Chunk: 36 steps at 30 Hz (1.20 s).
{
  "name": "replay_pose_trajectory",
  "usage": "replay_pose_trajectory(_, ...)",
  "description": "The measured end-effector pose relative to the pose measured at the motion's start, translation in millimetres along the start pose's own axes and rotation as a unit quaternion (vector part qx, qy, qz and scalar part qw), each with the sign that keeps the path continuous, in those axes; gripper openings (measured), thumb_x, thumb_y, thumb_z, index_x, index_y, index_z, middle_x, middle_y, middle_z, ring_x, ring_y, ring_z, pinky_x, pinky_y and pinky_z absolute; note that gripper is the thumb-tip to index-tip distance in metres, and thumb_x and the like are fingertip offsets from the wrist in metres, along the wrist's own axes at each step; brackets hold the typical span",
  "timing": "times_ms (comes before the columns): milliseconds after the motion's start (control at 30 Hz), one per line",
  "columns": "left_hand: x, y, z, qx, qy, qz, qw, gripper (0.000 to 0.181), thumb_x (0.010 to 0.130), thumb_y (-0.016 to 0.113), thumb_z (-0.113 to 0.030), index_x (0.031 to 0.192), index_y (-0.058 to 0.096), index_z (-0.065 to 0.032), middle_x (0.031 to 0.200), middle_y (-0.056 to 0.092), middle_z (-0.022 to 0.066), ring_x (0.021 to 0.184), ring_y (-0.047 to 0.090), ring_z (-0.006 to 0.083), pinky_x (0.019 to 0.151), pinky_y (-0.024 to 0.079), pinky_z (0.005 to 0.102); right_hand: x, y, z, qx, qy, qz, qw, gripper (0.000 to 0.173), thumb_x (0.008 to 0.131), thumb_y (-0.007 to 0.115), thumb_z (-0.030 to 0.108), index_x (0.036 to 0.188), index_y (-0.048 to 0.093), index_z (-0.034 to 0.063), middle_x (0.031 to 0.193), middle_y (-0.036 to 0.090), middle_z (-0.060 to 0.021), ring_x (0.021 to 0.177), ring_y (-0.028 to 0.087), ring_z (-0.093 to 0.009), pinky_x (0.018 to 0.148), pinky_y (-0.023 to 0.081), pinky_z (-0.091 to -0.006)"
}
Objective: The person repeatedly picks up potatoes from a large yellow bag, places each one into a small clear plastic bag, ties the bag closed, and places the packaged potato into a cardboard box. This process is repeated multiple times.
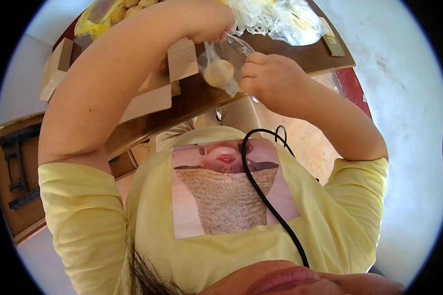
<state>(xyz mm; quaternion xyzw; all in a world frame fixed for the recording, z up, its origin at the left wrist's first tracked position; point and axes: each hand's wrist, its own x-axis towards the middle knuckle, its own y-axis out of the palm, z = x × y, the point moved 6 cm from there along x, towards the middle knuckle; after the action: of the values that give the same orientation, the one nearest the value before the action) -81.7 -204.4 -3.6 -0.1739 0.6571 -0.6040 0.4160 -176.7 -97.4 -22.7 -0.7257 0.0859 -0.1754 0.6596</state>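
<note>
A clear plastic bag [232,86] with a round, pale brown item [219,73] inside hangs between my hands, over the near edge of the table. My left hand [210,22], at the top, pinches the upper part of the bag; its fingertips are partly hidden behind the hand. On the right, my right hand [265,75] has its fingers closed on the stretched plastic of the same bag. Just beyond my hands lies a heap of clear plastic bags [280,22].
An open cardboard box [151,103] sits below my left forearm. Behind that arm, a yellow plastic bag [92,22] holds several round brown items [123,13]. A flat phone-like object [333,45] lies at the table's right. A black cable [260,190] crosses my shirt.
</note>
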Motion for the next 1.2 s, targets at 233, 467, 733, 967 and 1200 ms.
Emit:
replay_pose_trajectory(233,-31,-18,2,-0.101,-0.042,0.116,0.987,0.019,0.079,0.057,-0.018,0.092,0.068,-0.0086,0.071,0.064,0.008,0.062,0.06,0.0217,0.057,0.047,0.034,-7,-31,-18,-0.065,-0.032,0.002,0.997,0.005,0.068,0.061,0.012,0.073,0.061,0.0105,0.076,0.059,-0.0001,0.093,0.055,-0.018,0.077,0.047,-0.0294)
replay_pose_trajectory(467,-29,-9,-8,-0.207,-0.097,0.042,0.973,0.013,0.078,0.064,-0.011,0.086,0.061,-0.0002,0.066,0.059,0.0072,0.065,0.058,0.0174,0.06,0.047,0.0303,-14,-32,-36,-0.059,-0.018,0.014,0.998,0.014,0.067,0.066,0.009,0.08,0.06,0.0077,0.083,0.061,-0.0027,0.1,0.055,-0.022,0.08,0.049,-0.034)
replay_pose_trajectory(733,-28,-27,-1,-0.289,-0.04,0.021,0.956,0.022,0.079,0.057,-0.019,0.096,0.067,-0.008,0.068,0.064,0.0052,0.06,0.059,0.0152,0.054,0.047,0.029,-18,-48,-23,-0.088,-0.027,-0.077,0.993,0.008,0.066,0.067,0.014,0.072,0.065,0.0091,0.109,0.06,-0.0013,0.119,0.044,-0.018,0.095,0.039,-0.0335)
replay_pose_trajectory(967,-30,-26,14,-0.319,-0.061,-0.025,0.946,0.021,0.079,0.058,-0.019,0.093,0.068,-0.0065,0.065,0.062,0.0031,0.054,0.056,0.0112,0.05,0.045,0.0259,-27,-45,-39,-0.089,0.113,-0.081,0.986,0.007,0.068,0.067,0.014,0.075,0.068,0.0115,0.11,0.06,-0.0022,0.12,0.042,-0.019,0.097,0.038,-0.0353)
replay_pose_trajectory(1200,-24,-15,15,-0.335,-0.093,-0.022,0.937,0.019,0.078,0.057,-0.017,0.091,0.068,-0.008,0.065,0.062,0.0034,0.054,0.057,0.0113,0.051,0.046,0.0267,-30,-39,-34,-0.082,0.102,-0.055,0.99,0.013,0.066,0.064,0.014,0.078,0.069,0.0125,0.103,0.058,-0.0022,0.107,0.047,-0.02,0.089,0.042,-0.0325)
